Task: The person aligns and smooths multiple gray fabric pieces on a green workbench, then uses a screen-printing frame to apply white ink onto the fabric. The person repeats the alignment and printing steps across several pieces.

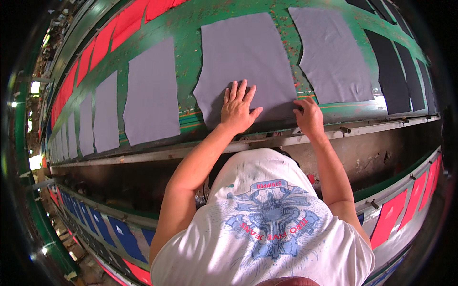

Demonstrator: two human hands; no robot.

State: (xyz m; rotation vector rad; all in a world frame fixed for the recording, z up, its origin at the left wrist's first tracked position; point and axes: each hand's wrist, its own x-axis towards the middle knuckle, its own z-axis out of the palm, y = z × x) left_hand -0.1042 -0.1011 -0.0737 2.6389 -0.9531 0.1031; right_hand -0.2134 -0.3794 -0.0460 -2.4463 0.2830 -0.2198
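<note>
A grey cut fabric panel (245, 50) lies on the green table right in front of me. My left hand (237, 108) rests flat on its lower part, fingers spread and palm down. At the panel's near right corner, my right hand (310, 116) is closed, with thumb and forefinger pinched at the fabric edge. The fingertips partly hide that corner. Another grey panel (331, 57), slightly wrinkled, lies to the right of my right hand. On the left is one more grey panel (152, 90), lying smooth.
Several grey panels (106, 112) continue leftward along the green table (188, 62). Red pieces (129, 21) line its far side; black ones (389, 71) lie at right. A metal rail (191, 148) with pegs edges the table. Behind me another table carries red (389, 217) and blue pieces (126, 238).
</note>
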